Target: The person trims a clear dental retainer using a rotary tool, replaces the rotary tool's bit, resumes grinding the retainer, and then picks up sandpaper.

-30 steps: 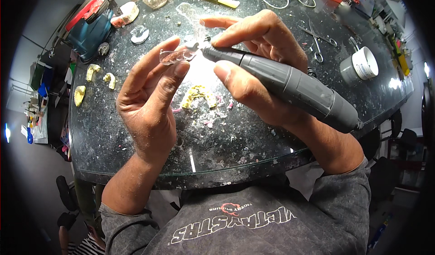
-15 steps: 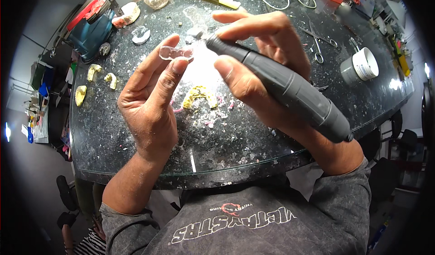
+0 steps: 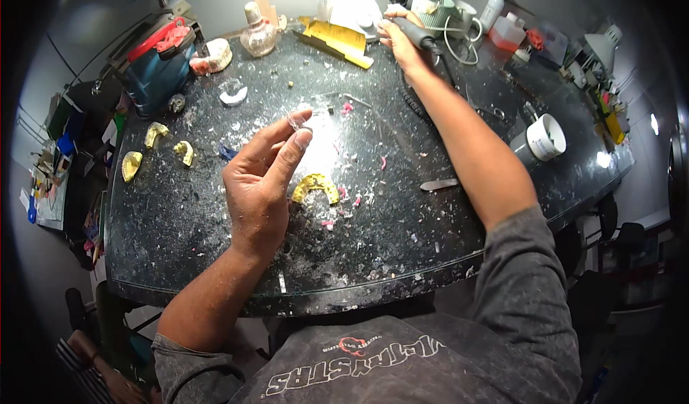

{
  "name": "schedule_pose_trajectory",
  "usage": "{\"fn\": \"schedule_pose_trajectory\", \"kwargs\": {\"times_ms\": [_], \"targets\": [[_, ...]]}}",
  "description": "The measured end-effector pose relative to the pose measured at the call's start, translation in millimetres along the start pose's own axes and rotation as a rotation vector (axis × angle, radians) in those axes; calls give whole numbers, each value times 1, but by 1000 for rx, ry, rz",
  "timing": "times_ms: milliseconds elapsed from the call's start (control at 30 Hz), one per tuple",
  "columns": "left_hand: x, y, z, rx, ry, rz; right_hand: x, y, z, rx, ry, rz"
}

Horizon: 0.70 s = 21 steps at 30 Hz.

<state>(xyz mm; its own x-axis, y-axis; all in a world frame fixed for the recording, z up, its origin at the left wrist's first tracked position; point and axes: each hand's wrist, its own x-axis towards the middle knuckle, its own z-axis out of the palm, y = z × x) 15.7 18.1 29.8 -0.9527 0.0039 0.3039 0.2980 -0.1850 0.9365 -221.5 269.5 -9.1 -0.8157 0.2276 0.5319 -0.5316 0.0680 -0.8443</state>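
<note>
My left hand (image 3: pixel 258 178) is raised over the bench, thumb and fingertips pinching a small clear plastic dental piece (image 3: pixel 299 121), seen nearly edge-on. Stretched to the far side, my right hand (image 3: pixel 403 45) is closed around a dark rotary handpiece (image 3: pixel 420 36), beside a green ribbed pot (image 3: pixel 434 13). Its grip is partly hidden. Below the clear piece, a yellow horseshoe-shaped dental model (image 3: pixel 316 183) lies on the bench among pink scraps and white dust.
Yellow model pieces (image 3: pixel 132 166) and a white arch (image 3: pixel 233 97) lie to the left. A glass bottle (image 3: pixel 258 34) and yellow folded sheet (image 3: pixel 337 39) stand at the back. A small blade (image 3: pixel 438 184) lies near my right forearm; a white cup (image 3: pixel 546 138) is at right.
My right hand has carried the handpiece away from the clear piece to the far back. My left hand has turned and come slightly nearer, still pinching the clear piece. The view has shifted.
</note>
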Motion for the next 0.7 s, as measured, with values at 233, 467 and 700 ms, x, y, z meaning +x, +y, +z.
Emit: {"fn": "schedule_pose_trajectory", "kwargs": {"times_ms": [233,467,700], "targets": [[7,3,-8,26,10,-5,24,39,14,-238,-11,-247],[5,1,-11,90,-15,61,18,22,18,-104,-178,-218],[4,3,-11,135,-23,60,19,6,7,-137,-428,-242]]}}
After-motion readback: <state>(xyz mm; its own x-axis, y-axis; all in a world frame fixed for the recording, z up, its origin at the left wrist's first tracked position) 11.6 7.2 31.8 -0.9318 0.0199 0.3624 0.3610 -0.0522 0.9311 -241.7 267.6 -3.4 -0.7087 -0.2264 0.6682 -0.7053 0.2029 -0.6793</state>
